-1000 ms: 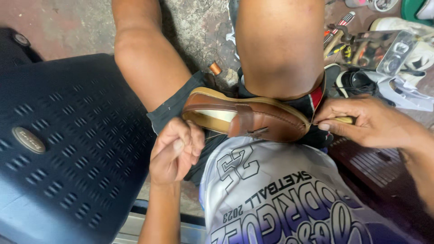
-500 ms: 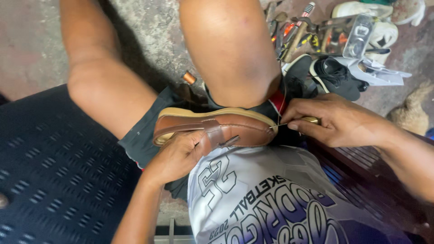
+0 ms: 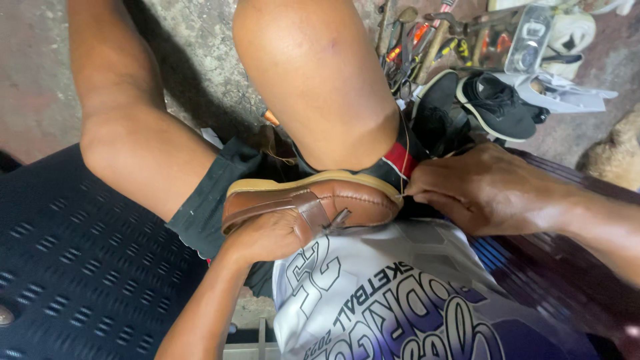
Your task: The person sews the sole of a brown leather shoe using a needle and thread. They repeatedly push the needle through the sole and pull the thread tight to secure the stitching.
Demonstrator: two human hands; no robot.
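Crowding brown shoe (image 3: pixel 313 200), knee (image 3: pixel 313 80), black sneaker (image 3: pixel 497 107), tools (image 3: pixel 427 40)

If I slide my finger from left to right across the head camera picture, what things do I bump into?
Dark blue plastic chair → left hand → brown leather shoe → right hand → black sneaker, farther back on the floor.
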